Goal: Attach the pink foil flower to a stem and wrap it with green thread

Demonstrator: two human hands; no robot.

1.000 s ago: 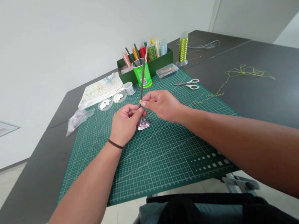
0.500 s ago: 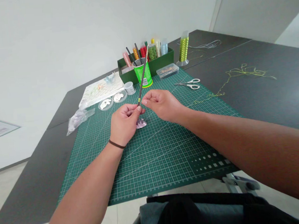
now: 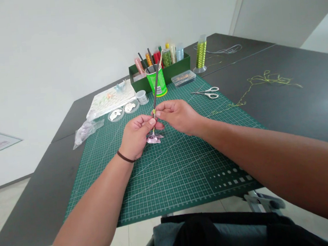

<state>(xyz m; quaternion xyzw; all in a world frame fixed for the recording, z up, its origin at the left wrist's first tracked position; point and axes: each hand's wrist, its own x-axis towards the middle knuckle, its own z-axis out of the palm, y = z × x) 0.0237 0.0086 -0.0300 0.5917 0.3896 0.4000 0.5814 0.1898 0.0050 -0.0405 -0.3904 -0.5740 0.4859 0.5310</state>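
My left hand (image 3: 136, 134) pinches a thin dark stick (image 3: 156, 87) near its lower end, holding it nearly upright above the green cutting mat (image 3: 167, 164). A small pale pink flower piece (image 3: 153, 138) hangs at the stick's bottom, just under my fingers. My right hand (image 3: 177, 115) is closed in a pinch on a yellow-green thread (image 3: 154, 111) at the stick, right beside my left thumb. A dark band circles my left wrist.
Behind the hands stand a green cup (image 3: 156, 81) with sticks, a dark green box (image 3: 159, 68) of thread spools, a clear case (image 3: 183, 78), a tall yellow-green spool (image 3: 200, 53), scissors (image 3: 208, 92), small dishes (image 3: 123, 111), a plastic bag (image 3: 86, 130) and loose thread (image 3: 265, 79).
The pink flower piece has turned and dropped slightly below my left fingers. My right hand's pinch has moved back against the stick. Both arms stay in the same place.
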